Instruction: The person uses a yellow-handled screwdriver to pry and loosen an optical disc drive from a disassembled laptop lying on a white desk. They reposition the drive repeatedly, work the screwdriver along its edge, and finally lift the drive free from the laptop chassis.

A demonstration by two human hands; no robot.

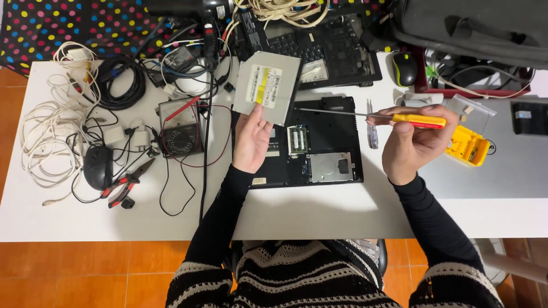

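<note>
My left hand (252, 138) is closed on the lower edge of a flat, square, silver-grey metal optical drive (267, 86) with a white and yellow label on its face; thumb over the front, fingers behind, holding it up tilted above the middle of the white desk (319, 214). My right hand (412, 140) is curled shut around the yellow plastic handle of a slim screwdriver (394, 118), whose long steel shaft runs level toward the left, its tip ending just beside the drive's lower right corner.

Below both hands, near the middle of the desk, lies an opened black laptop base (322, 142), underside up, with a green memory module and a silver hard-drive bay exposed. Behind it, toward the far edge, sits a second black laptop with its keyboard partly stripped (319, 48). Just right of the open base lies a small clear-handled screwdriver (371, 132).

At the right side there is a yellow plastic bit holder in a clear case (468, 145) and a black and green computer mouse (405, 68). On the left half sit a black analogue multimeter with red leads (180, 126), red-handled pliers (127, 185), a black mouse (98, 167), and tangles of white cables (48, 134) near the left edge.
</note>
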